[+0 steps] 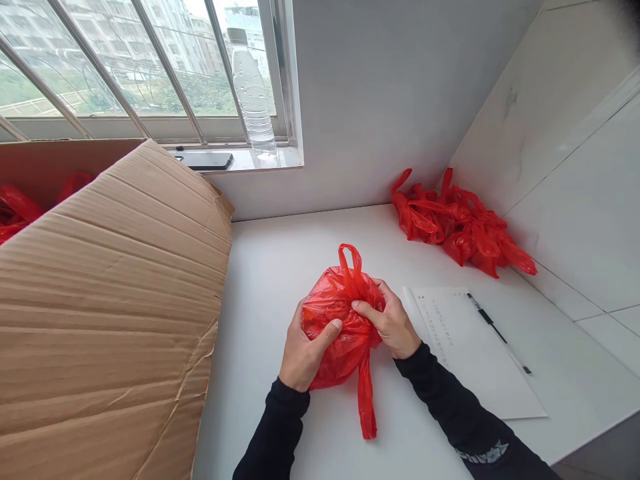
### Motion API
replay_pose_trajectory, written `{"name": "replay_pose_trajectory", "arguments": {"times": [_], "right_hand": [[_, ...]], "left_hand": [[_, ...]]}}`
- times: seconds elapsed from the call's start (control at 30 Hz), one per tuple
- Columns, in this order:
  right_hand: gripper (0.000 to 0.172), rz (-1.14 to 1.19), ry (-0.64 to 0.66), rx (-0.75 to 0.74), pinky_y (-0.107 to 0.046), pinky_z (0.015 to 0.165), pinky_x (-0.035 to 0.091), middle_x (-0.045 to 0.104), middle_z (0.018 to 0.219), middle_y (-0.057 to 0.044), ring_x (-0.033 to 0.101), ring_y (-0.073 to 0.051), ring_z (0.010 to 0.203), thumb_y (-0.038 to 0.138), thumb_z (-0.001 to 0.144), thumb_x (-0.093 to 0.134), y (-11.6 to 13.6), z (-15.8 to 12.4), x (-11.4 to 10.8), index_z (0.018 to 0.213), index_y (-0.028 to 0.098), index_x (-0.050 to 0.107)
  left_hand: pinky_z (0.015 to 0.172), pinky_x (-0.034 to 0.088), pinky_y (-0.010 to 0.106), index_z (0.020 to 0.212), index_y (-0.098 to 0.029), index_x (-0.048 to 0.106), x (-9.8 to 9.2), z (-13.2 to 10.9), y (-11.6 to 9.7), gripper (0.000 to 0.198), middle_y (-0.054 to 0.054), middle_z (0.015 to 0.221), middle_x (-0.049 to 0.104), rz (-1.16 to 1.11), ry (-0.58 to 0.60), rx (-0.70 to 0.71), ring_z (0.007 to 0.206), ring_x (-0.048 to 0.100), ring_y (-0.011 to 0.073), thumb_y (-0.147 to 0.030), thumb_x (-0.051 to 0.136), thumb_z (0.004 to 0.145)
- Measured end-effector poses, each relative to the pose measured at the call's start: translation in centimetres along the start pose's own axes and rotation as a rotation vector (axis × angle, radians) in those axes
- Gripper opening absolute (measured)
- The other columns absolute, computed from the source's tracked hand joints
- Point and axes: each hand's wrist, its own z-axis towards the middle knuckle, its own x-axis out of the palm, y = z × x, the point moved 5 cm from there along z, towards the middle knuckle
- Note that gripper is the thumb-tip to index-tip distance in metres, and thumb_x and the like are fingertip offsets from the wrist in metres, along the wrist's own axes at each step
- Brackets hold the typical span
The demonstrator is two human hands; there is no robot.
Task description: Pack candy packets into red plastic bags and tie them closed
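Both hands grip one red plastic bag over the white table. My left hand holds its left side, thumb pressed on the front and fingers hidden behind. On the right side, my right hand pinches the gathered plastic near the knot with its thumb, the other fingers behind. One handle loop sticks up at the top of the bag, and another handle hangs down toward the front. What the bag contains cannot be made out through the plastic.
A large cardboard box with red bags inside stands at left. More red bags lie in the back right corner. Paper and a black pen are at right. The windowsill holds a water bottle and a phone.
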Motion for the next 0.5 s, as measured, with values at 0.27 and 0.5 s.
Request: {"name": "replay_pose_trajectory", "arguments": {"times": [0.27,0.5], "right_hand": [[0.03,0.02,-0.027,0.007,-0.035,0.075,0.056,0.074,0.096,-0.001,0.068,-0.022,0.081,0.038,0.082,0.074,-0.26,0.03,0.02,0.106,0.026,0.061],[0.029,0.025,-0.026,0.004,-0.036,0.078,0.056,0.073,0.095,0.0,0.068,-0.022,0.084,0.037,0.082,0.074,-0.04,-0.05,0.05,0.106,0.027,0.061]], "left_hand": [[0.091,0.053,0.042,0.122,-0.017,0.057,-0.16,0.23,0.44,0.052,0.011,0.115,0.072,0.04,0.043,0.025,0.104,0.069,0.0299,-0.029,0.078,0.076],[0.088,0.054,0.039,0.12,-0.019,0.059,-0.35,0.38,0.63,0.049,0.009,0.111,0.073,0.022,0.054,-0.015,0.102,0.069,0.0288,-0.03,0.079,0.076]]}}
